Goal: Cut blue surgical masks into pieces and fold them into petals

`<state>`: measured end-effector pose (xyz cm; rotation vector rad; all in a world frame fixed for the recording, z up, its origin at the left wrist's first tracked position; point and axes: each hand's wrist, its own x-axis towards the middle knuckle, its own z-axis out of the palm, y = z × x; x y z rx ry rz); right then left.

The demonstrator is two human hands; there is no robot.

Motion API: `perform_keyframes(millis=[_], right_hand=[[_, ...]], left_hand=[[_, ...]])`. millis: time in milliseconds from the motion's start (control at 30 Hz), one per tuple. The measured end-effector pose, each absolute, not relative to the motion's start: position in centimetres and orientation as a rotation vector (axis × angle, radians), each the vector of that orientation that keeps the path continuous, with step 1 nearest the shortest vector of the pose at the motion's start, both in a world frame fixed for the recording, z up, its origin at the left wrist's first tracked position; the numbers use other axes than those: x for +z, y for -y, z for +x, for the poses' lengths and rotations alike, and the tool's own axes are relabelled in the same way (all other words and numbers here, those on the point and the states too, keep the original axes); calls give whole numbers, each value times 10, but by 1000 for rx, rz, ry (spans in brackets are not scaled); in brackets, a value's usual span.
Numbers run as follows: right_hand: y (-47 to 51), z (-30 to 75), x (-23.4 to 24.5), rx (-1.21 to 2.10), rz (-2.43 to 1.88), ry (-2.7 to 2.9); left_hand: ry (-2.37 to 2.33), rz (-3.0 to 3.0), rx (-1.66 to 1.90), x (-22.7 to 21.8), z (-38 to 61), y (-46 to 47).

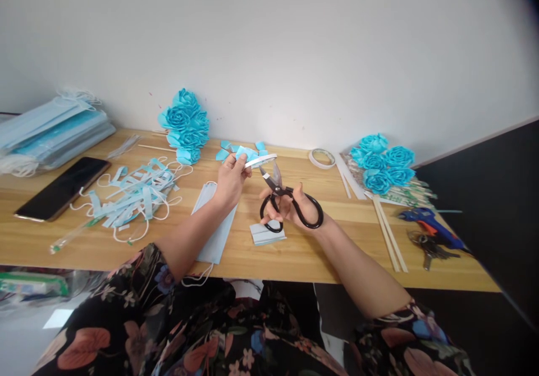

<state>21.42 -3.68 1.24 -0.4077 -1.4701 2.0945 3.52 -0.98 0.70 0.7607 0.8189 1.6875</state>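
Note:
Pinched in my left hand [232, 178] is a small light-blue piece of mask fabric [257, 160] with a white edge. Black-handled scissors [277, 190] are in my right hand [298, 203], with fingers and thumb through the loops. Their blades are parted and point up at the fabric's underside; whether they touch it I cannot tell. A whole blue face mask [214, 230] lies flat beneath my left forearm. Below the scissors is a cut, pleated mask piece [267, 234]. Small blue cut pieces [225, 150] are scattered behind my left hand.
Mask scraps and ear loops [137, 193] lie left, near a phone [63, 188] and stacked masks [54, 132]. Blue fabric roses [185, 123] stand by the wall. On the right are more roses [379, 163], a tape roll [322, 158], sticks [389, 235], a glue gun [433, 227] and keys [429, 248].

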Motion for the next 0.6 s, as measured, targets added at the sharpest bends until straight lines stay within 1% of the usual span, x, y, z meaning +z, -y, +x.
perform_keyframes(millis=[233, 467, 600], right_hand=[[33, 214, 12, 2128, -537, 1381], [33, 214, 19, 2020, -677, 1331], [32, 213, 18, 2011, -695, 1311]], left_hand=[[-801, 755, 1658, 9, 37, 12], [-787, 804, 1633, 7, 39, 13], [-782, 796, 1635, 8, 39, 13]])
